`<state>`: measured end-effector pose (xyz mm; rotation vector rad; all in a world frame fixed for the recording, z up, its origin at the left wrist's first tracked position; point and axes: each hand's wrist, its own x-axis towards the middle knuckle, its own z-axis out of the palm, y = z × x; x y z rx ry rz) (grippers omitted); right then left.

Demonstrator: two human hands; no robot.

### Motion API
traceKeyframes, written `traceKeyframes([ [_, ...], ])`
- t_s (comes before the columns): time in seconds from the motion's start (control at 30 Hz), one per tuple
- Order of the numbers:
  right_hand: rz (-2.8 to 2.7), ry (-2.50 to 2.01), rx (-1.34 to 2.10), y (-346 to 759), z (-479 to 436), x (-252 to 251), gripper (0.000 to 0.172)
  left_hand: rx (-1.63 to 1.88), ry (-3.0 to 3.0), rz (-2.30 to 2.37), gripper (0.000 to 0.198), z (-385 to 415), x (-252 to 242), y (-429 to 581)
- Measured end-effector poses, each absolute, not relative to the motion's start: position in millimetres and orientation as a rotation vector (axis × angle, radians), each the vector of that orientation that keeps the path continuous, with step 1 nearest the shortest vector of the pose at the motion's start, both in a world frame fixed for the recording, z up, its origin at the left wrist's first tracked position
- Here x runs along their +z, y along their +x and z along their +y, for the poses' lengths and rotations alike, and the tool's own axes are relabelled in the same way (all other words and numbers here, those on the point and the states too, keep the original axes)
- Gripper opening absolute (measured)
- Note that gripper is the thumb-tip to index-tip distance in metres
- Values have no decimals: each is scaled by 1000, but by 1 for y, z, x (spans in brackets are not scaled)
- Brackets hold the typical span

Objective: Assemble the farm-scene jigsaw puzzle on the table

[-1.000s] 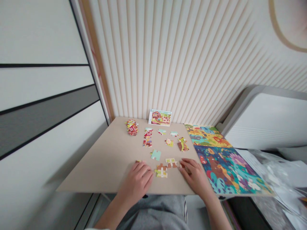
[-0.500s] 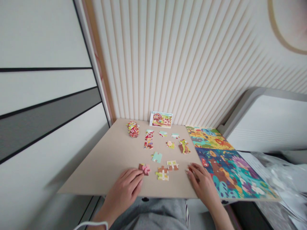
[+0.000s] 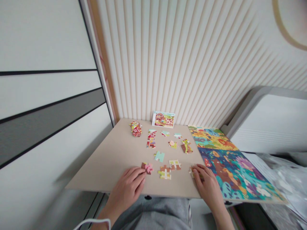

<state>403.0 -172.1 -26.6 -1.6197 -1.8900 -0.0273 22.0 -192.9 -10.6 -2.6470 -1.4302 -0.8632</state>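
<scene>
Beige board (image 3: 107, 166), near edge: your L hand (image 3: 127, 187) lies open, fingertips just beside pink-brown jigsaw pieces (image 3: 147, 167). R hand (image 3: 207, 183) curled over small piece (image 3: 193, 172), grip can't tell. Risk: careless hand sweep knocks pieces off near edge.

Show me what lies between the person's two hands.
In the head view, three small clusters of jigsaw pieces lie on the beige board between the left hand and right hand.
</scene>
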Motion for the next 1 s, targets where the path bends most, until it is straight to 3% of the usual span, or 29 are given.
traceKeyframes([
  [0.33,-1887,-1635,-2,402,-174,-24,31,-855,-2636,-1443,38,-195,-12,22],
  [0.8,-1911,-1643,-26,404,-173,-26,33,-888,-2584,-1403,32,-193,-19,21],
  [1.0,-1907,-1635,-61,406,-173,-29,32,-916,-2611,-1460,40,-194,-15,19],
])
